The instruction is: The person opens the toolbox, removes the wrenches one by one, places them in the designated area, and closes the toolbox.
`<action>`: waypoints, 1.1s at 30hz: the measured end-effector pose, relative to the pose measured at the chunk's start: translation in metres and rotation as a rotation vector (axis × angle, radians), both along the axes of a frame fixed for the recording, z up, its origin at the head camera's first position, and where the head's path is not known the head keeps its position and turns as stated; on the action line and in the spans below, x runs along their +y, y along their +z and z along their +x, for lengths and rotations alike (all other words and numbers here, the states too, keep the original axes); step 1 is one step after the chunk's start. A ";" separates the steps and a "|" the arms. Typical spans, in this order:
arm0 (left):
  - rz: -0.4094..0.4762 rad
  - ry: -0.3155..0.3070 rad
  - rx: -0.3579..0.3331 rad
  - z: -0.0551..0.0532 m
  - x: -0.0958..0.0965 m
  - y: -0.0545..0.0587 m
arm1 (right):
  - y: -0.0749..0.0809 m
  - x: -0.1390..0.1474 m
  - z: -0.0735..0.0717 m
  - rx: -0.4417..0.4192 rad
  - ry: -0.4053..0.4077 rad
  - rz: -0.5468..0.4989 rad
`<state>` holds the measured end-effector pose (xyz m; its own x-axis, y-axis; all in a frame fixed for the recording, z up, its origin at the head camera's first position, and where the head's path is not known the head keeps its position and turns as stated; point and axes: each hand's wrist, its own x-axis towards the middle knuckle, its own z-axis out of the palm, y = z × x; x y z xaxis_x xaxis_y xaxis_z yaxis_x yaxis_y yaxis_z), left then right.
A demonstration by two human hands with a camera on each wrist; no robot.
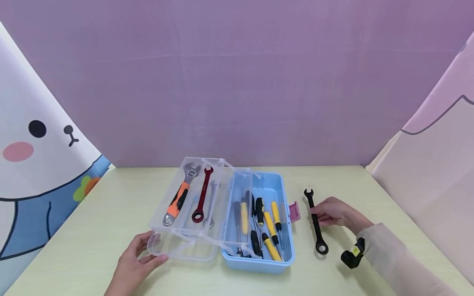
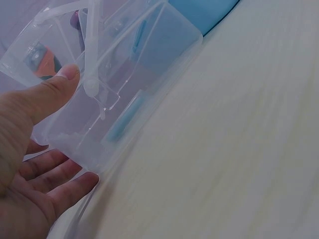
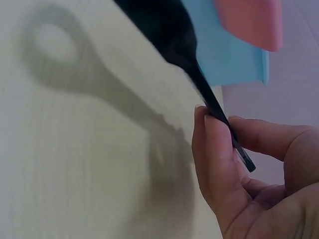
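Wrench [image 1: 315,220] in the right hand [image 1: 335,211], forked end pointing away

Its long axis runs from far to near, leaning a little: the forked end sits farther off and slightly to the left, the ring end nearer the person and slightly to the right. That line is roughly parallel to the long side of the blue box [image 1: 259,266], whose pink latch [image 1: 294,211] juts toward the wrench with a gap between. Thumb and fingers have closed down to the thickness of the black shaft, pinching it closer to the fork than to the ring. In the right wrist view the ring end stands off the table [image 3: 30,174], its shadow [image 3: 89,74] lying separate on the pale surface.

The left hand [image 1: 135,263] is at the near left corner of the clear lid [image 1: 189,253], thumb and fingers spread with that corner between them; whether they grip it or merely touch, I cannot tell. In the clear tray [image 1: 226,197], an orange-handled adjustable wrench [image 1: 181,197] and a red wrench [image 1: 202,197] also lie lengthwise.
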<state>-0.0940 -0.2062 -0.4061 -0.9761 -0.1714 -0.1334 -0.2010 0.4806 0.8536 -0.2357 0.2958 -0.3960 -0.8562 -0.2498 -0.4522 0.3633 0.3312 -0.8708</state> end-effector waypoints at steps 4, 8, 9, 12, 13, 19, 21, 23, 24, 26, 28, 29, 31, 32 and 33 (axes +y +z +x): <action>0.002 0.004 -0.006 0.000 0.000 0.000 | -0.005 0.000 0.001 0.011 0.003 0.022; -0.002 0.004 -0.006 0.000 0.000 -0.001 | -0.011 -0.001 0.002 0.018 0.006 0.040; 0.000 0.005 -0.008 0.000 0.000 -0.001 | -0.012 -0.001 0.002 0.019 0.005 0.044; -0.003 0.003 -0.016 0.000 0.000 -0.001 | -0.015 -0.001 0.003 0.019 -0.010 0.049; -0.005 0.003 -0.018 0.000 0.000 -0.001 | -0.016 -0.001 0.003 0.023 -0.007 0.053; -0.006 0.005 -0.025 -0.002 0.000 0.000 | -0.018 -0.006 0.002 0.086 -0.023 0.102; -0.006 0.003 -0.021 -0.002 0.000 0.000 | -0.016 -0.008 0.003 0.105 -0.031 0.128; -0.007 0.001 -0.018 -0.001 0.000 0.000 | -0.015 -0.010 0.004 0.122 -0.032 0.163; -0.006 0.003 -0.017 -0.001 0.000 0.000 | -0.014 -0.011 0.005 0.129 -0.030 0.180; -0.008 0.003 -0.019 -0.001 0.000 0.000 | -0.012 -0.013 0.006 0.146 -0.029 0.225; -0.007 0.005 -0.021 -0.001 0.000 0.000 | -0.011 -0.013 0.005 0.158 -0.017 0.275; -0.008 0.005 -0.021 -0.001 0.000 0.000 | -0.011 -0.012 0.004 0.160 -0.008 0.297; -0.003 0.006 -0.021 -0.001 0.000 -0.001 | -0.009 -0.012 0.002 0.160 0.008 0.336; -0.001 0.008 -0.020 -0.001 0.000 -0.001 | -0.008 -0.012 0.001 0.155 0.017 0.350; 0.001 0.010 -0.019 0.000 0.000 -0.001 | -0.007 -0.012 0.000 0.145 0.025 0.355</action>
<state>-0.0942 -0.2061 -0.4067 -0.9718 -0.1809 -0.1515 -0.2215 0.4780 0.8499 -0.2354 0.2839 -0.4034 -0.9132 -0.1214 -0.3891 0.2327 0.6284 -0.7423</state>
